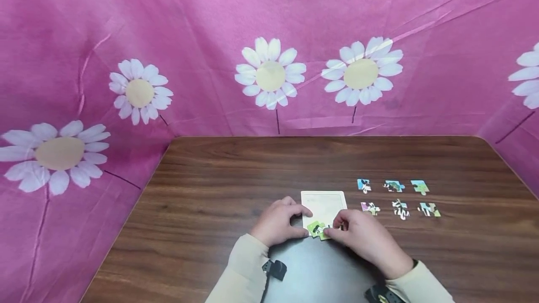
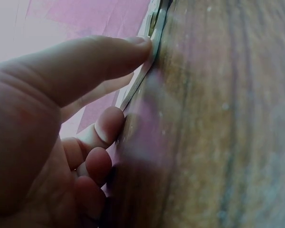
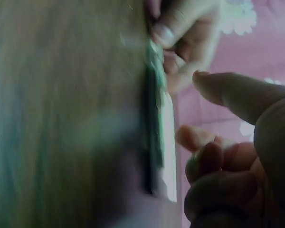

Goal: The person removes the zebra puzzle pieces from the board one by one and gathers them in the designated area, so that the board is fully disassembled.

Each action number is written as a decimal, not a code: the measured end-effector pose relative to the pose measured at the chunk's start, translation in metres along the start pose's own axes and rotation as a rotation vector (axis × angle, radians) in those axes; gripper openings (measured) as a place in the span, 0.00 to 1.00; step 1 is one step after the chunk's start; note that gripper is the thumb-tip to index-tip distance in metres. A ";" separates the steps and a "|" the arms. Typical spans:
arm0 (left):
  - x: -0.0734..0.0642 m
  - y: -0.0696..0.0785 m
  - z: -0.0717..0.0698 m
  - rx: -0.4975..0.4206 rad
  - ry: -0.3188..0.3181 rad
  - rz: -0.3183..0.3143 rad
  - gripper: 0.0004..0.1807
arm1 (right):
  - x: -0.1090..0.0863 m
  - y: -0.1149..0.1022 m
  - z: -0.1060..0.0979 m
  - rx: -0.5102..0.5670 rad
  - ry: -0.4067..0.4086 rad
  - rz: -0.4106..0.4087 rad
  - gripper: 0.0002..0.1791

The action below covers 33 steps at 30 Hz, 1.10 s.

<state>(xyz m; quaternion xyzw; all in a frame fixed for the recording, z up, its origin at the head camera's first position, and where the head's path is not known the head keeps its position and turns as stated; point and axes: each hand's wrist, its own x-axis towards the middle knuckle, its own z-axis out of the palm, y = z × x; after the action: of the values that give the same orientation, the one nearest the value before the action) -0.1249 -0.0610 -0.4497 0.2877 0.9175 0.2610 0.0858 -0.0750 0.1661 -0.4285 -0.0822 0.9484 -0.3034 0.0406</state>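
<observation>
A pale square puzzle board (image 1: 324, 202) lies on the table in the head view. Green puzzle pieces (image 1: 313, 228) with a black-and-white figure lie along its near edge, partly hidden by the fingers. My left hand (image 1: 280, 223) holds the board's left side, thumb at the near corner and index finger on the surface. In the left wrist view the thumb (image 2: 114, 57) touches the board's edge. Over the near right corner is my right hand (image 1: 364, 235), fingers bent. The right wrist view shows a gap between its thumb (image 3: 232, 92) and fingers, with nothing between them.
Several loose puzzle pieces (image 1: 393, 186) lie in two rows to the right of the board. The brown wooden table (image 1: 210, 191) extends around the board. Behind it and on both sides hangs a pink cloth (image 1: 202, 60) with white daisies.
</observation>
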 end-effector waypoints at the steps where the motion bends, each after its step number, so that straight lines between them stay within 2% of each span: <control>1: 0.000 0.000 0.000 0.001 0.003 0.004 0.22 | 0.001 -0.003 0.003 -0.016 0.003 0.011 0.15; 6: 0.001 0.001 0.000 0.001 0.020 0.020 0.21 | 0.006 -0.015 0.013 -0.080 0.003 0.048 0.19; 12: 0.001 0.001 0.001 -0.004 0.028 0.030 0.21 | 0.009 -0.021 0.017 -0.125 0.014 0.036 0.22; 18: -0.001 -0.001 0.003 -0.013 0.038 0.018 0.19 | 0.011 -0.025 0.023 -0.154 0.051 0.005 0.18; 23: -0.004 -0.002 0.006 -0.016 0.034 -0.001 0.21 | 0.010 -0.025 0.027 -0.171 0.048 -0.014 0.12; 27: -0.004 -0.001 0.006 -0.015 0.042 0.012 0.22 | 0.008 -0.023 0.027 -0.162 0.039 -0.016 0.13; 33: -0.003 0.000 0.003 -0.031 0.055 0.010 0.17 | 0.010 -0.019 0.025 -0.136 0.048 -0.037 0.13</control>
<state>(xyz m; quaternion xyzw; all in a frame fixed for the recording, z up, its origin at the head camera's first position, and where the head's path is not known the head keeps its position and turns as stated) -0.1215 -0.0619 -0.4523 0.2836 0.9140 0.2832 0.0638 -0.0788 0.1348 -0.4381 -0.0952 0.9658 -0.2411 0.0068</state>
